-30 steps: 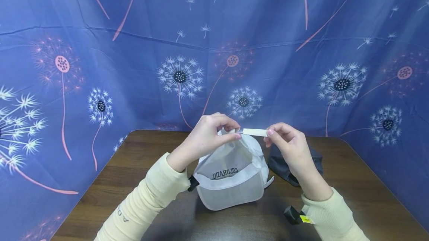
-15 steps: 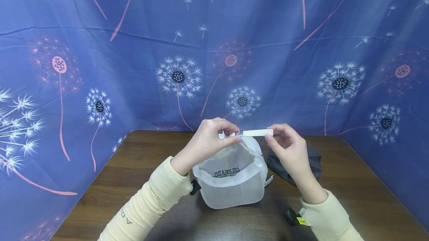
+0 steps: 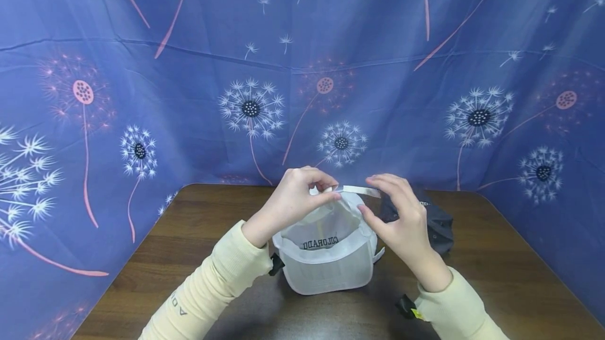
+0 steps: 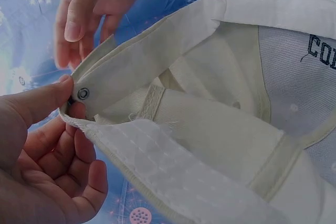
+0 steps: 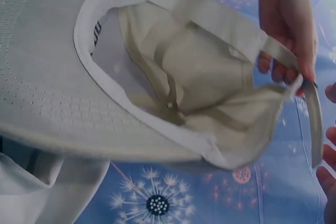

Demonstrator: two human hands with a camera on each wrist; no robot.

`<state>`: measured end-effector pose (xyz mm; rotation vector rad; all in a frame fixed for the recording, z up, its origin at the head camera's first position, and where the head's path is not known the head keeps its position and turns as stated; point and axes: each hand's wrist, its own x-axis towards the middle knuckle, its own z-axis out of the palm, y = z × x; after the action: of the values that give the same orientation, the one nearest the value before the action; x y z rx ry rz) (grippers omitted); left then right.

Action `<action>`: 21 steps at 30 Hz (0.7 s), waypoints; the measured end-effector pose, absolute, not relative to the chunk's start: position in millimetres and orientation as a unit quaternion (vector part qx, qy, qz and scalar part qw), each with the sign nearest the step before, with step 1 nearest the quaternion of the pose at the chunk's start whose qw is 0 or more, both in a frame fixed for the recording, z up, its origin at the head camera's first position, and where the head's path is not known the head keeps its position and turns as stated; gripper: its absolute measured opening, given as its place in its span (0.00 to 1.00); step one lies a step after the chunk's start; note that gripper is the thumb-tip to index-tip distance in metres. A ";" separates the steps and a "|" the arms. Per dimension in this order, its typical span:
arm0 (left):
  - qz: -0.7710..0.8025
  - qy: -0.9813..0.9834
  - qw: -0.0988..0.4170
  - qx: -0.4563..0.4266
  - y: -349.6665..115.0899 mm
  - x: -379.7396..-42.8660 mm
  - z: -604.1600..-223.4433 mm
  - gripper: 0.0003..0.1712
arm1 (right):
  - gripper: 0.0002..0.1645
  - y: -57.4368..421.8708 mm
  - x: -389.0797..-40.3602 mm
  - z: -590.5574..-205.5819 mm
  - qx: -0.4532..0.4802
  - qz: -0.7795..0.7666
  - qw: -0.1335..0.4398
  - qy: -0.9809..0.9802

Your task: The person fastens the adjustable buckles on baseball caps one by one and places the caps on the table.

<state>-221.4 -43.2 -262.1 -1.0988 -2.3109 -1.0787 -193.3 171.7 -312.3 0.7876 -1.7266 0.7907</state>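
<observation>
A white baseball cap [image 3: 326, 271] stands with its brim toward me and its opening upward; dark COLORADO lettering [image 3: 320, 243] shows reversed inside. My left hand [image 3: 288, 195] pinches the cap's back strap at the rear edge between thumb and fingers. In the left wrist view, a round metal snap [image 4: 83, 93] lies beside the left thumb. The loose strap end [image 3: 361, 189] sticks out to the right from the pinch. Beside it my right hand [image 3: 402, 219] has thumb and fingers spread apart, gripping nothing. The right wrist view shows the strap tail [image 5: 314, 124] hanging near the right fingertips [image 5: 329, 153].
A dark cap [image 3: 439, 227] lies on the brown wooden table [image 3: 189, 245], behind the right hand. Blue cloth [image 3: 302, 24] with a dandelion print hangs around the table's back and sides. Black camera mounts [image 3: 405, 306] sit at the sleeves.
My right hand has let go of the strap end, spreading its thumb and fingers and shifting slightly left. The left hand keeps its pinch. More of the dark cap now shows.
</observation>
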 end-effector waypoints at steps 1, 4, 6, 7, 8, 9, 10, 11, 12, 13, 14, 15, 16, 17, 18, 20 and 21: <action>-0.381 -0.818 0.181 -0.391 -42.9 -221.2 -261.8 0.10 | 0.29 168.4 -193.4 -312.2 0.341 0.320 0.520 -0.715; -0.380 -0.819 0.177 -0.391 -41.9 -219.8 -260.8 0.09 | 0.28 159.4 -195.6 -312.5 0.374 0.304 0.527 -0.700; -0.380 -0.821 0.172 -0.390 -41.2 -219.1 -260.2 0.09 | 0.27 154.9 -198.0 -313.0 0.386 0.294 0.530 -0.695; -0.379 -0.822 0.169 -0.390 -40.9 -218.8 -260.0 0.09 | 0.27 153.0 -199.4 -313.3 0.391 0.292 0.532 -0.693; -0.378 -0.823 0.167 -0.389 -40.6 -218.5 -259.9 0.09 | 0.26 151.4 -200.8 -313.7 0.393 0.290 0.532 -0.691; -0.376 -0.825 0.165 -0.389 -40.3 -218.5 -260.0 0.09 | 0.26 150.0 -202.2 -314.2 0.394 0.287 0.533 -0.691; -0.374 -0.826 0.164 -0.389 -40.0 -218.4 -259.9 0.09 | 0.26 148.9 -203.6 -314.8 0.395 0.286 0.533 -0.691; -0.373 -0.827 0.161 -0.389 -39.8 -218.1 -259.7 0.09 | 0.25 148.1 -204.6 -315.5 0.394 0.285 0.533 -0.693; -0.372 -0.827 0.159 -0.390 -39.5 -217.8 -259.7 0.08 | 0.24 147.3 -205.8 -316.3 0.393 0.284 0.535 -0.692; -0.371 -0.828 0.157 -0.390 -39.3 -217.7 -259.6 0.08 | 0.23 146.7 -206.9 -317.0 0.392 0.284 0.538 -0.690; -0.372 -0.828 0.154 -0.390 -39.1 -217.5 -259.7 0.08 | 0.23 146.2 -208.0 -317.8 0.391 0.284 0.542 -0.688; -0.374 -0.828 0.150 -0.390 -39.0 -217.2 -259.7 0.08 | 0.22 145.9 -209.0 -318.6 0.390 0.284 0.546 -0.685; -0.376 -0.828 0.145 -0.390 -38.9 -217.0 -259.7 0.07 | 0.21 145.7 -209.8 -319.2 0.389 0.284 0.551 -0.681; -0.379 -0.828 0.140 -0.389 -38.7 -216.9 -259.8 0.07 | 0.20 145.5 -210.6 -319.8 0.389 0.283 0.555 -0.678; -0.379 -0.828 0.136 -0.389 -38.5 -216.9 -260.1 0.07 | 0.19 145.4 -211.3 -320.3 0.389 0.282 0.560 -0.675; -0.381 -0.829 0.129 -0.388 -38.2 -216.3 -260.0 0.08 | 0.18 145.1 -212.4 -321.0 0.389 0.280 0.566 -0.670; -0.382 -0.830 0.125 -0.387 -37.9 -216.1 -260.0 0.08 | 0.17 145.1 -212.8 -321.1 0.389 0.279 0.569 -0.669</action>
<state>-216.1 -37.9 -260.0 -1.1288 -2.4182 -1.1118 -212.8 145.1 -321.1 0.9130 -1.5709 0.6547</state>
